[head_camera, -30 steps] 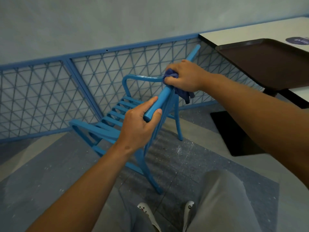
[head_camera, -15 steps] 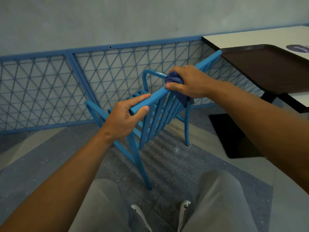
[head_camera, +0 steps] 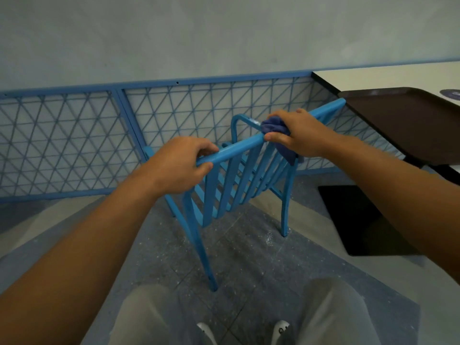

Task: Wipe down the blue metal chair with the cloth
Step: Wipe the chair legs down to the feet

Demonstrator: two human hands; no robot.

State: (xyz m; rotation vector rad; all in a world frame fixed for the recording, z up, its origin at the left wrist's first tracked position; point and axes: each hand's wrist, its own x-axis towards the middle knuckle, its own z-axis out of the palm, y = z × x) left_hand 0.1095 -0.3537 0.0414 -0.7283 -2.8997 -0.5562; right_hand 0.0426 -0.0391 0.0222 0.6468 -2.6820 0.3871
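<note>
Wall [head_camera: 224,33], pale grey-blue plaster, fills the top; below it a blue metal mesh fence with diagonal wire lattice [head_camera: 74,145] runs across the frame. Floor of grey speckled tiles [head_camera: 249,265] below. White table top with dark edge [head_camera: 388,78] at right, carrying a dark brown plastic tray [head_camera: 408,120]; a round dark blue sticker [head_camera: 451,94] on the table has writing, too small to read. Black square table base [head_camera: 358,220] on the floor beneath.

Blue metal chair with slatted back [head_camera: 239,185] stands centre, between the person and the fence, its top rail slanting up to the right; right end of the rail sits just beside the tray edge. Left hand [head_camera: 179,165] grips the rail's left part, fingers curled over, thumb under. Right hand [head_camera: 296,133] presses a crumpled dark blue cloth [head_camera: 273,127] against the rail, fingers wrapped round cloth and rail; a cloth tail hangs below the hand. Grey trouser legs [head_camera: 333,314] and white shoes [head_camera: 280,329] at bottom; a small logo on the right shoe, unreadable.
</note>
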